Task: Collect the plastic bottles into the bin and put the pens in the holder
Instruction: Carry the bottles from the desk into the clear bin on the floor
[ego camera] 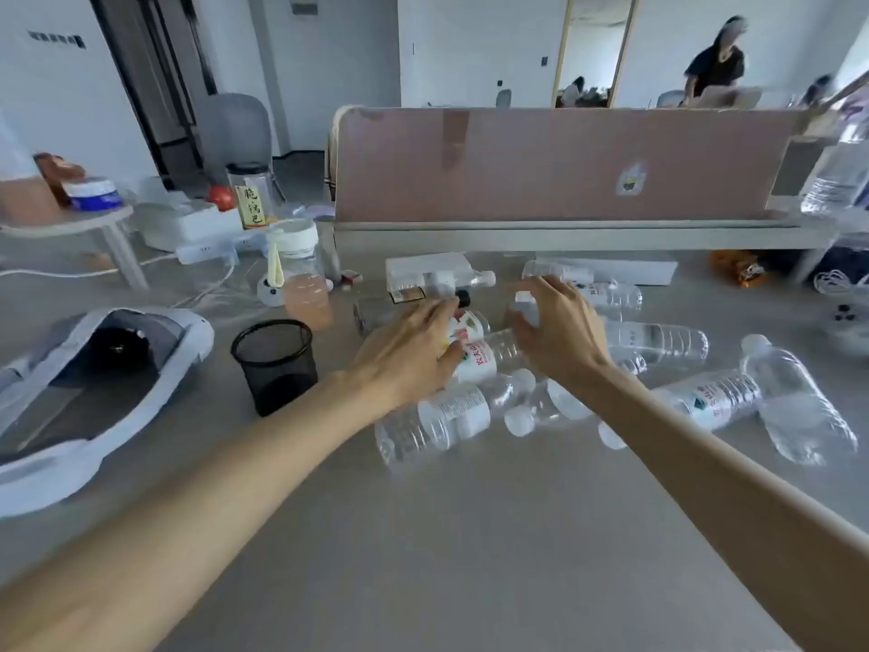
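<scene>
Several clear plastic bottles lie scattered on the grey table. A red-and-white labelled bottle [486,355] lies between my hands. My left hand [409,350] rests over its left end, fingers spread. My right hand [557,331] hovers over its right end, fingers apart and curled. More bottles lie nearer me [437,421] and to the right [794,402], [658,341]. A black mesh pen holder [275,364] stands upright left of my left hand. A white and grey bin [61,458] sits at the far left. No pens are visible.
A pink desk divider [564,167] closes the back of the table. A jar of orange liquid [301,275] stands behind the holder, with a white power strip [207,251] and cables. A white box [428,270] lies behind the bottles. A person stands far back right.
</scene>
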A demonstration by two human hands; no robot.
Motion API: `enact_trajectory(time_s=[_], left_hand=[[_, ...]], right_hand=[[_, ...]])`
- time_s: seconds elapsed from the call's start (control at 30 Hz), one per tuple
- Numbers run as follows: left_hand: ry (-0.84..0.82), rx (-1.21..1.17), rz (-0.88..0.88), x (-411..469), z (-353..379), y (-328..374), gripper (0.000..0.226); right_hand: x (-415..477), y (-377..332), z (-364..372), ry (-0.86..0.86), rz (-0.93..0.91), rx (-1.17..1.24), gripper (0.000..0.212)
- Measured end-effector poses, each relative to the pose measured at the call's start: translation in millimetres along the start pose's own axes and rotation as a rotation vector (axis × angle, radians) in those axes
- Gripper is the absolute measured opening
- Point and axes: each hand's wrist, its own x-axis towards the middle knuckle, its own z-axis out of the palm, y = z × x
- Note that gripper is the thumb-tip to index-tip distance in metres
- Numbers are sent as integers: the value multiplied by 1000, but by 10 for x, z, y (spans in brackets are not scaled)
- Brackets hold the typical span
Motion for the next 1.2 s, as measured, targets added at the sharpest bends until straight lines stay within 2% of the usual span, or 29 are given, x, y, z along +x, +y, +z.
enact_trajectory(time_s=[0.13,0.2,0.3,0.5,0.57,0.67,0.73,0.8,0.87,0.97,1.07,1.2], left_hand=[[-22,150,15,-246,222,73,62],[-117,202,-38,-395,252,227,70],[-208,292,-97,-552,289,349,75],[-189,254,-179,-799,230,450,74],[-151,109,-225,-877,130,386,77],[19,-398,-332,-1071,1,338,70],[153,-669,-342,-1204,-60,386,47],[237,-817,-333,-1306,-98,424,25],[258,-897,-335,-1404,-129,445,25],[244,-893,-394,-1438,-94,360,23],[267,-891,-423,-1408,-63,244,18],[306,-909,-431,-1326,-36,145,26]], right_hand=[[-442,149,-168,128,68,22,39],[-666,137,-312,162,89,37,40],[-927,76,-512,120,106,45,43],[-1184,-54,-625,-51,-1,-129,41],[-1142,-53,-611,-74,1,-146,42],[-1032,-19,-522,-273,-9,-378,60],[-985,37,-434,-429,-36,-585,68],[-931,97,-375,-518,-27,-657,68],[-884,148,-318,-573,-16,-716,68],[-839,215,-224,-598,-53,-846,69],[-785,244,-167,-523,-143,-885,70],[-686,148,-241,-359,-222,-749,80]])
